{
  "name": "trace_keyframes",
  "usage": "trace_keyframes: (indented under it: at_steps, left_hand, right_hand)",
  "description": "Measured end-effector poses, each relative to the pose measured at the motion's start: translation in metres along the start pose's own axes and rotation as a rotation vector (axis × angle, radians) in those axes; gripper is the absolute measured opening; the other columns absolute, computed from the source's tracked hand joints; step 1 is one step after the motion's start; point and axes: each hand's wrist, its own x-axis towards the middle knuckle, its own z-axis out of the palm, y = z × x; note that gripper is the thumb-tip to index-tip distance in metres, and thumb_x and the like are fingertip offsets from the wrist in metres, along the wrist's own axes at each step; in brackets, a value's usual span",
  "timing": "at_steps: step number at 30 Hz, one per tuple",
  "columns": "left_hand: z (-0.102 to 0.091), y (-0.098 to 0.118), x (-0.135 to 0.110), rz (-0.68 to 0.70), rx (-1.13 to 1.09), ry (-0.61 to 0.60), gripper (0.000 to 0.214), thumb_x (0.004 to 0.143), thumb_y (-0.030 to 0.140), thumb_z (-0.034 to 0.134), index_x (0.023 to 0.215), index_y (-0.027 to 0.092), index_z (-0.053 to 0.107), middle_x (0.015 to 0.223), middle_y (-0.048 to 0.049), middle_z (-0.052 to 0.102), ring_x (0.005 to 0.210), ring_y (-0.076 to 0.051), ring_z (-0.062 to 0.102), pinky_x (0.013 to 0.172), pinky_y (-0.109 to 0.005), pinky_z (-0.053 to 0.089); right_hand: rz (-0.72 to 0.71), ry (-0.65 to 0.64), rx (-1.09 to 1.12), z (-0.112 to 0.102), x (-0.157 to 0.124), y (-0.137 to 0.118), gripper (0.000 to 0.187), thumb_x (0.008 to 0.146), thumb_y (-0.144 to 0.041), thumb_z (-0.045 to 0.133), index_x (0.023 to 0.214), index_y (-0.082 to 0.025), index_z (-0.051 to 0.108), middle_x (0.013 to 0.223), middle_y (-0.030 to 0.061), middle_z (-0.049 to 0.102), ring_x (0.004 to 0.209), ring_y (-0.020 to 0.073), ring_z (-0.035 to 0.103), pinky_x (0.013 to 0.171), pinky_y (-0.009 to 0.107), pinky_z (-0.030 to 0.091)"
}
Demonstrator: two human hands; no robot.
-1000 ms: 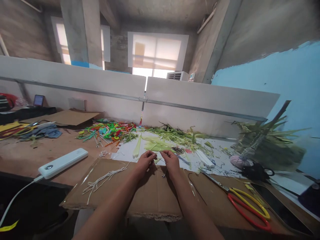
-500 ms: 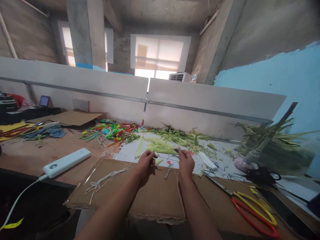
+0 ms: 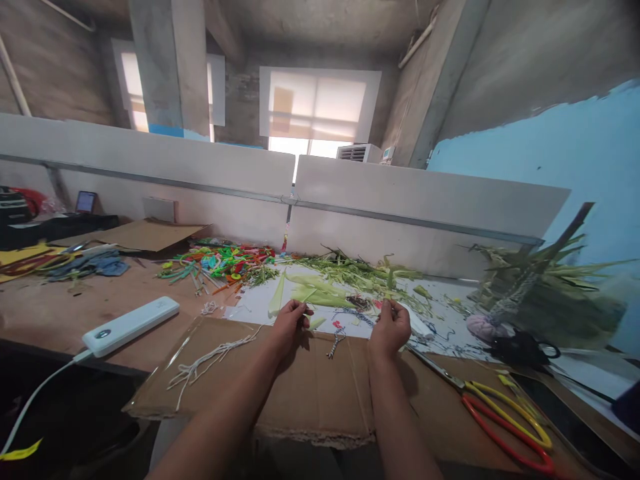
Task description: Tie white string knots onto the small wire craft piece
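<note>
My left hand (image 3: 293,321) is closed in a pinch above the cardboard (image 3: 315,393). A thin pale green strip (image 3: 310,295) sticks up from its fingertips. Pale green corn husks (image 3: 320,293) lie just beyond it on white paper. Further right, my right hand (image 3: 391,328) is also pinched, its fingertips by a small red piece (image 3: 379,305); what they hold is too small to make out. Between the hands lie a dark reddish tangle of fibres (image 3: 359,303) and a dark-and-white cord (image 3: 363,317). A short braided cord (image 3: 336,344) with a red bit rests on the cardboard edge.
White strings (image 3: 215,357) lie on the cardboard's left side. Scissors with red and yellow handles (image 3: 505,420) and a dark phone (image 3: 570,417) are at right. A white power strip (image 3: 131,325) sits left. Colourful pieces (image 3: 225,260) and green scraps (image 3: 340,267) are heaped behind.
My right hand has moved right, away from the dark reddish tangle, which now shows uncovered on the paper. My left hand has stayed almost in place, still pinched.
</note>
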Motion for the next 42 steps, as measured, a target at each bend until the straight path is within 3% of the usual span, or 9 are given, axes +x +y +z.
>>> trace_keyframes:
  at_steps: [8, 12, 17, 20, 23, 26, 29, 35, 42]
  left_hand:
    - [-0.001, -0.001, 0.001, 0.011, -0.017, 0.055, 0.04, 0.071, 0.051, 0.079, 0.073, 0.02, 0.054, 0.069, -0.0001, 0.062, 0.045, -0.007, 0.045, 0.04, -0.018, 0.029]
    - [0.0, 0.001, 0.003, 0.037, -0.026, 0.071, 0.042, 0.071, 0.052, 0.078, 0.071, 0.02, 0.05, 0.071, 0.0001, 0.062, 0.048, -0.007, 0.048, 0.045, -0.018, 0.036]
    - [0.002, 0.003, -0.001, 0.035, 0.02, 0.012, 0.042, 0.068, 0.054, 0.081, 0.074, 0.02, 0.057, 0.077, -0.0021, 0.065, 0.051, -0.008, 0.05, 0.045, -0.019, 0.035]
    - [0.003, 0.005, -0.005, 0.025, 0.063, -0.016, 0.04, 0.068, 0.053, 0.081, 0.078, 0.02, 0.06, 0.078, -0.0017, 0.064, 0.053, -0.009, 0.051, 0.045, -0.019, 0.033]
    - [0.005, 0.009, -0.01, 0.019, 0.108, -0.044, 0.036, 0.07, 0.05, 0.081, 0.077, 0.019, 0.062, 0.074, -0.0005, 0.062, 0.053, -0.009, 0.049, 0.046, -0.019, 0.032]
    - [0.008, 0.013, -0.014, 0.006, 0.141, -0.08, 0.035, 0.07, 0.049, 0.081, 0.076, 0.019, 0.062, 0.07, 0.0012, 0.058, 0.053, -0.009, 0.046, 0.047, -0.019, 0.033]
    - [0.01, 0.015, -0.016, -0.016, 0.158, -0.112, 0.037, 0.07, 0.051, 0.081, 0.076, 0.02, 0.062, 0.063, 0.004, 0.052, 0.051, -0.009, 0.044, 0.047, -0.019, 0.032]
    - [0.009, 0.012, -0.016, -0.064, 0.156, -0.148, 0.042, 0.069, 0.055, 0.082, 0.079, 0.02, 0.06, 0.06, 0.0058, 0.049, 0.049, -0.009, 0.044, 0.049, -0.02, 0.035]
    - [0.011, 0.016, -0.02, -0.098, 0.158, -0.149, 0.04, 0.068, 0.051, 0.084, 0.081, 0.019, 0.064, 0.06, 0.0062, 0.048, 0.048, -0.008, 0.041, 0.046, -0.019, 0.034]
  right_hand:
    - [-0.014, 0.031, -0.058, -0.004, 0.003, -0.001, 0.032, 0.086, -0.049, 0.059, 0.092, -0.018, 0.067, 0.075, 0.0043, 0.068, 0.065, 0.02, 0.06, 0.06, 0.029, 0.046]
    - [-0.014, 0.045, -0.134, -0.009, 0.007, 0.002, 0.033, 0.088, -0.047, 0.055, 0.095, -0.018, 0.068, 0.079, 0.0063, 0.069, 0.067, 0.0215, 0.06, 0.062, 0.031, 0.045]
    - [-0.081, -0.165, -0.241, -0.006, 0.003, 0.002, 0.028, 0.083, -0.045, 0.061, 0.086, -0.021, 0.075, 0.081, 0.0081, 0.074, 0.082, 0.028, 0.063, 0.075, 0.036, 0.045]
    - [-0.153, -0.304, -0.297, 0.001, -0.005, 0.001, 0.018, 0.074, -0.04, 0.069, 0.079, -0.026, 0.08, 0.11, 0.0075, 0.077, 0.106, 0.0325, 0.059, 0.092, 0.042, 0.041]
    - [-0.241, -0.502, -0.292, 0.009, -0.013, 0.0, 0.018, 0.075, -0.039, 0.07, 0.083, -0.028, 0.082, 0.131, 0.0054, 0.07, 0.117, 0.0324, 0.056, 0.103, 0.045, 0.035]
    - [-0.29, -0.71, -0.2, 0.014, -0.023, -0.001, 0.022, 0.08, -0.04, 0.068, 0.091, -0.028, 0.083, 0.131, 0.0071, 0.069, 0.12, 0.0325, 0.057, 0.105, 0.049, 0.034]
    - [-0.286, -0.828, -0.113, 0.017, -0.032, -0.004, 0.018, 0.08, -0.039, 0.07, 0.091, -0.031, 0.083, 0.125, 0.007, 0.072, 0.121, 0.0328, 0.058, 0.106, 0.051, 0.034]
    - [-0.261, -0.878, -0.069, 0.019, -0.042, -0.008, 0.014, 0.079, -0.04, 0.071, 0.075, -0.029, 0.079, 0.116, 0.0078, 0.076, 0.116, 0.0331, 0.06, 0.103, 0.05, 0.038]
    - [-0.242, -0.856, -0.047, 0.019, -0.039, -0.007, 0.017, 0.081, -0.039, 0.069, 0.076, -0.025, 0.077, 0.109, 0.0091, 0.077, 0.108, 0.0313, 0.064, 0.102, 0.048, 0.039]
